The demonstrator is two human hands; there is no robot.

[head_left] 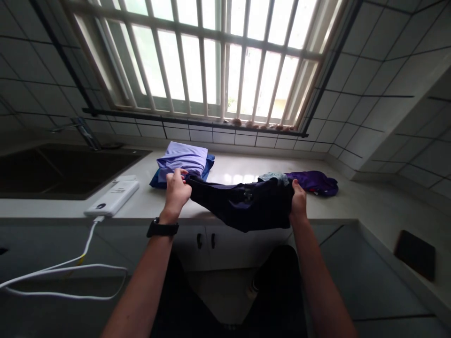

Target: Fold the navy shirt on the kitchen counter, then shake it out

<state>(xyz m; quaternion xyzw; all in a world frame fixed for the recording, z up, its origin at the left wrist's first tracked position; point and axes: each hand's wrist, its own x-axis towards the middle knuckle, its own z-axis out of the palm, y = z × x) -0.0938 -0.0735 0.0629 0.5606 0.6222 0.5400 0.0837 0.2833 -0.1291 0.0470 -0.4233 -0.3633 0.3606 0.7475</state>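
A dark garment (243,204), black or deep navy with a small pale logo, is stretched between my two hands in front of the counter edge. My left hand (177,191) pinches its left end. Its right end is gripped by my right hand (298,203). Behind my left hand lies a folded lavender garment (185,157) on top of a folded blue garment (210,164). Beyond the right part of the dark cloth, a purple garment (315,182) and a pale grey-blue cloth (275,177) lie on the counter, partly hidden.
The white counter (232,170) runs beneath a barred window. On the left is a dark sink (70,162) with a faucet (86,134). A white power bank (114,197) with a white cable (88,241) sits near the edge. A dark flat phone-like object (416,253) lies at right.
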